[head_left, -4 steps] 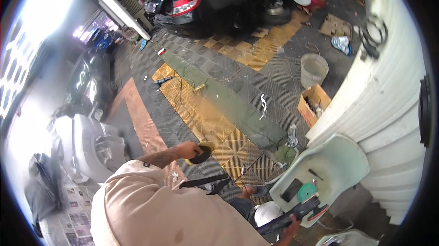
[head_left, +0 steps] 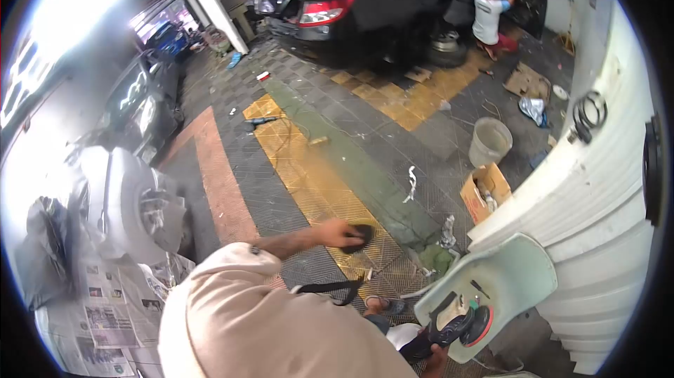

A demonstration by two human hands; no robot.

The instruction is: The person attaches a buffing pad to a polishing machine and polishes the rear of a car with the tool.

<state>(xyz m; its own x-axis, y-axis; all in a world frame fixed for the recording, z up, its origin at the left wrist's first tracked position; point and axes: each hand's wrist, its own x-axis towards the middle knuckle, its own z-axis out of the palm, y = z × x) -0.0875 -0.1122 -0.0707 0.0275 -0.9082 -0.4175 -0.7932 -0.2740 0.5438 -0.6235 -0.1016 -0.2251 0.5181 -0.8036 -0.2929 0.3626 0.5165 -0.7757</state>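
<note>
My left hand [head_left: 335,232] is closed around the edge of a round polishing pad [head_left: 361,239], dark on the side facing me, held out over the floor. Low on the right, my right hand [head_left: 436,359] grips the body of a power polisher [head_left: 449,330]. The polisher's round backing plate [head_left: 478,326] has a red rim and is tilted. It hangs in front of a pale green plastic chair [head_left: 516,265]. A small dark tool [head_left: 481,289] lies on the seat, and a green disc [head_left: 475,302] there is mostly hidden behind the polisher.
A cardboard box [head_left: 486,194] and a grey bucket [head_left: 490,142] stand by the white wall. Cables and a corded tool [head_left: 261,121] lie on the tiled floor. Beyond are a black car [head_left: 393,12] and a crouching person [head_left: 489,20]. A silver bumper [head_left: 116,202] stands left.
My left hand has moved right with the pad, nearer the chair. The polisher has shifted and turned, its plate now covering most of the green disc. The view has tilted slightly.
</note>
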